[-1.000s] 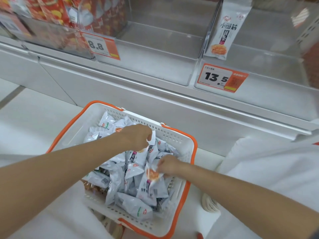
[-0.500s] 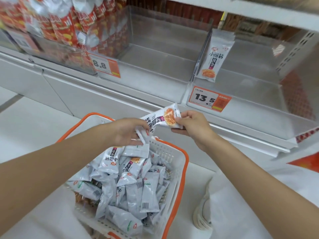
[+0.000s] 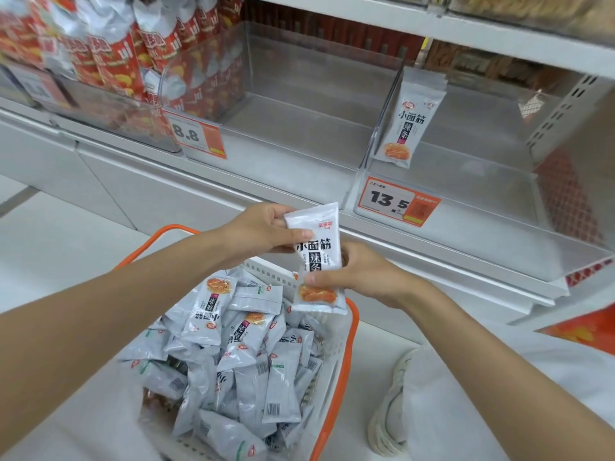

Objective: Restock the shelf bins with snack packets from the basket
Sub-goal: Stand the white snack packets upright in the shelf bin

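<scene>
Packet (image 3: 324, 257) is up out of the basket (image 3: 352, 327) now and turned upright, left hand (image 3: 263, 232) gripping its top, right hand (image 3: 362, 274) pinching lower down, just before the bin (image 3: 482, 224). Shelving next, I reckon.

A pale, smooth floor (image 3: 50, 261) runs up to a white shelf unit (image 3: 133, 181) with plain base panels, all under even, soft light. An upper shelf board (image 3: 366, 18) crosses the top and a perforated white upright (image 3: 559, 111) stands at the right. An orange 8.8 price tag (image 3: 196, 136) and a 13.5 price tag (image 3: 396, 202) sit along the front edge.
</scene>
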A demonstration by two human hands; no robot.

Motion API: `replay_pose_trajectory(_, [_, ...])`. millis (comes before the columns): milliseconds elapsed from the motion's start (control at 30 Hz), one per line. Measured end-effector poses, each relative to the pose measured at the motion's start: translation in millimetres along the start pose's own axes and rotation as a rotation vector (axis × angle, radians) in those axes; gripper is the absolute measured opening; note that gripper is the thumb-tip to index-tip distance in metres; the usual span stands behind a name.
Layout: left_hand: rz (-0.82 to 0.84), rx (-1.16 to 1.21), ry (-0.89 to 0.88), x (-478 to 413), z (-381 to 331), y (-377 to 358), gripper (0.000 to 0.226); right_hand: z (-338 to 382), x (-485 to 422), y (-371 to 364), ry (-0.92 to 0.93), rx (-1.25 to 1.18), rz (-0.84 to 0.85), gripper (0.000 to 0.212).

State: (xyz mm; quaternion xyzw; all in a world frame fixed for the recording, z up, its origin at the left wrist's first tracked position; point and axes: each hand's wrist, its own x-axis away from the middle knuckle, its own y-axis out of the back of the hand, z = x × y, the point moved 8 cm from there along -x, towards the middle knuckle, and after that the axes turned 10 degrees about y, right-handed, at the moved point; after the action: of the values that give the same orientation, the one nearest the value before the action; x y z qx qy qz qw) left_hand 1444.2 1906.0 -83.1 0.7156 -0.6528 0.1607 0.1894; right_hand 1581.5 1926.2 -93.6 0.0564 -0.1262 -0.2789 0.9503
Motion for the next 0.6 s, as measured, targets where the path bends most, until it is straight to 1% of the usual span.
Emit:
replay_pose_trajectory(33, [-0.024, -0.008, -0.029, 0.4, -3.8, 1.5, 0.028, -2.0, -0.8, -3.6, -0.006, 0.003, 0.027, 0.029])
replay_pose_trajectory(100, [-0.074, -0.047, -0.075, 2.3, -8.8, 4.8, 0.021, -6.1, -3.0, -8.3, -0.023, -0.019, 0.059, 0.024])
replay_pose_trajectory(267, [-0.124, -0.14, -0.111, 2.5, -7.4, 9.3, 0.019, -8.7, -8.5, -7.3, -0.045, 0.062, 0.106, 0.023])
replay_pose_trajectory(333, [-0.124, -0.177, -0.14, 1.6, -15.4, 8.3, 0.024, -3.2, -8.8, -4.2, -0.018, 0.071, 0.078, 0.026])
replay_pose_trajectory(433, [-0.143, -0.116, -0.203, 1.8, -34.5, 6.1, 0.032, 8.6, -10.1, 7.6, 0.041, 0.097, -0.016, 0.032])
replay_pose_trajectory(500, [-0.172, -0.1, -0.245, 5.1, -47.0, 3.5, 0.027, 16.0, -11.4, 15.6, 0.065, 0.171, -0.062, 0.032])
replay_pose_trajectory(600, [-0.189, -0.126, -0.304, 11.0, -64.2, -1.0, 0.018, 29.4, -7.7, 24.1, 0.081, 0.238, -0.076, 0.031])
